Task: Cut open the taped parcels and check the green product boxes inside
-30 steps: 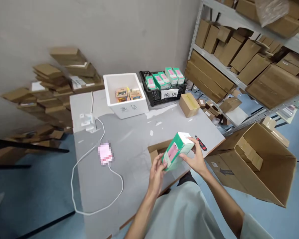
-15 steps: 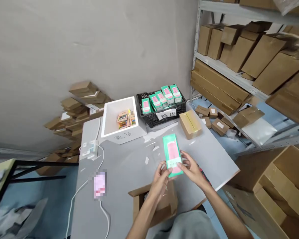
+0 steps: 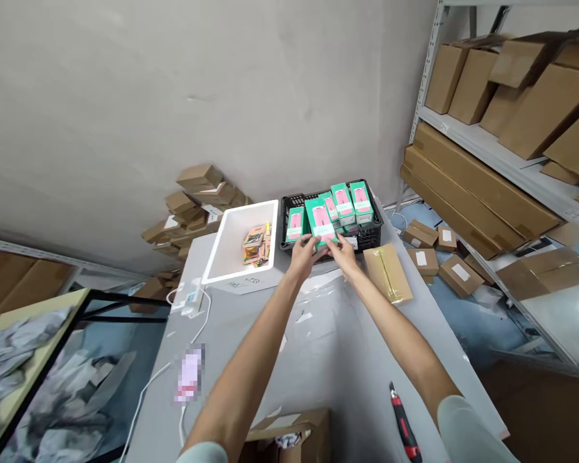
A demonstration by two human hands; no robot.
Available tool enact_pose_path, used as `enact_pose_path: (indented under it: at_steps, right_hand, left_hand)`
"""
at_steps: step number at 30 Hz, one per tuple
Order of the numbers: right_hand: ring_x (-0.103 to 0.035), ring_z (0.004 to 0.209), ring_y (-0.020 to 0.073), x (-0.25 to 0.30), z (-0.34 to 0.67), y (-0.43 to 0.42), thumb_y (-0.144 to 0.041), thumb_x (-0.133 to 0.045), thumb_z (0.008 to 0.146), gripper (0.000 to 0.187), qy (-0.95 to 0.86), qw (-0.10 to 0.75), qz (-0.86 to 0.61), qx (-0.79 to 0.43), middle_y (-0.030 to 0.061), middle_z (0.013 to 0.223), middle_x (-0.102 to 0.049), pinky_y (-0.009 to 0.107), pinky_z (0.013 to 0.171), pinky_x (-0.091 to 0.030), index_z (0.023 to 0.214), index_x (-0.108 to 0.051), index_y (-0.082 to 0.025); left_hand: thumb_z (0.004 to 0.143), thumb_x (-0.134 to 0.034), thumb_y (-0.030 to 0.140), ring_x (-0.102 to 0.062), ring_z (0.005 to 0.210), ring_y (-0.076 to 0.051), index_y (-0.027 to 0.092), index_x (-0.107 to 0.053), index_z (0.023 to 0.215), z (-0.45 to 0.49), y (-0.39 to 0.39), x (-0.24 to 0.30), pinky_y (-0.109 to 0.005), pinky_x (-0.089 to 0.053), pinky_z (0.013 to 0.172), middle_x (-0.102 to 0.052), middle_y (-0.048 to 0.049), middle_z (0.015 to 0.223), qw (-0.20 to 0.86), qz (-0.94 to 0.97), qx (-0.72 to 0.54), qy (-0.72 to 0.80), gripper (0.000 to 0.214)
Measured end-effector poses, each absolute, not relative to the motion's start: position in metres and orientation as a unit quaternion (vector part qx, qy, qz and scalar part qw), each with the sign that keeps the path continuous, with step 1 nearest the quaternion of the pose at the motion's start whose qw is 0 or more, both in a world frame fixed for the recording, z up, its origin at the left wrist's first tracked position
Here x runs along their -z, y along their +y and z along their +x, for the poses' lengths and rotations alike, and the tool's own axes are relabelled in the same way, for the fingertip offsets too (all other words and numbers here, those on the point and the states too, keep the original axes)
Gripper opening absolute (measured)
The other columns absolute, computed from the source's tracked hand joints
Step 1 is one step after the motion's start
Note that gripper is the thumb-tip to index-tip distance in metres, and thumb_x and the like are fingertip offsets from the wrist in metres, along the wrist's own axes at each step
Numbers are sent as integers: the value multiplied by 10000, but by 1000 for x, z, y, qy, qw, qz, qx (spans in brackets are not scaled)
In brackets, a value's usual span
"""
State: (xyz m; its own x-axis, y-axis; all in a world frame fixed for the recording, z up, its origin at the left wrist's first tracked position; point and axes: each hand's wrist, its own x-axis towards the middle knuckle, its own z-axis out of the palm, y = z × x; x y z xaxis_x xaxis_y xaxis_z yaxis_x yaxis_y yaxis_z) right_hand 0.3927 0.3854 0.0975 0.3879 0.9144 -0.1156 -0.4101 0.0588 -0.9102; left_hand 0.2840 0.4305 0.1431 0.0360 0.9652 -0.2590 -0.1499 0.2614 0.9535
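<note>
A green and pink box (image 3: 321, 222) is gripped at its near end between my left hand (image 3: 303, 255) and my right hand (image 3: 343, 253). Both hands have their fingers closed on it, one at each side. It is over the front part of the black plastic crate (image 3: 369, 240), tilted, among similar green and pink boxes (image 3: 361, 200). Whether it touches the boxes under it I cannot tell. Left of the crate stands a white foam box (image 3: 236, 283) with small colourful packs (image 3: 255, 245) inside.
A taped cardboard box (image 3: 388, 272) sits right of my right forearm. A red and black utility knife (image 3: 404, 421) lies near the table's front, by an open carton (image 3: 313, 437). A phone (image 3: 190, 375) with a white cable is at left. Shelves (image 3: 487, 148) hold cartons.
Both hands have carried the green and pink box forward from above the open carton to the black crate. The utility knife now shows fully, and the view has shifted.
</note>
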Motion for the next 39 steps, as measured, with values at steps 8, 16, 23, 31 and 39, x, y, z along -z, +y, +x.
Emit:
enact_pose_path:
  at_steps: [8, 16, 23, 31, 39]
  right_hand:
    - [-632, 1621, 269, -83, 408, 455, -612, -711, 1104, 669, -159, 671, -505, -519, 199, 1695, -684, 429, 1296, -574, 1532, -695, -98]
    - [-606, 1668, 383, 23, 353, 225, -725, -904, 866, 839, -167, 616, -449, -625, 180, 1730, -672, 603, 1393, -503, 1543, -754, -251]
    - [-680, 1584, 446, 80, 302, -32, -865, -905, 769, 865, -151, 345, -570, -730, 187, 1650, -735, 667, 1303, -590, 1412, -828, -291]
    - [-700, 1553, 412, 64, 241, -57, -740, -1006, 695, 1118, -253, 302, -570, -721, 160, 1746, -661, 601, 1272, -624, 1658, -671, -281]
    - [-722, 1476, 334, 42, 183, -79, -677, -899, 812, 980, -408, 367, -587, -595, 168, 1577, -768, 581, 1373, -493, 1605, -612, -179]
  left_hand:
    - [1127, -774, 332, -728, 1374, -287, 206, -765, 1410, 338, 472, -128, -516, -609, 1209, -737, -159, 1533, 593, 427, -453, 510, 310]
    - [907, -942, 493, -634, 1605, -381, 288, -870, 1305, 181, 227, -77, -555, -400, 1425, -796, -137, 1536, 466, 534, -428, 561, 453]
    - [922, -857, 673, -619, 1579, -419, 234, -736, 1447, -15, 19, -60, -622, -407, 1403, -722, -200, 1596, 208, 440, -348, 801, 695]
    - [788, -943, 530, -746, 1408, -455, 186, -744, 1445, -69, -7, -2, -549, -540, 1259, -810, -228, 1468, 323, 422, -195, 825, 768]
    - [996, -674, 388, -802, 1092, -409, 256, -789, 1066, -88, -81, -2, -466, -559, 1109, -831, -142, 963, 347, 484, -301, 745, 188]
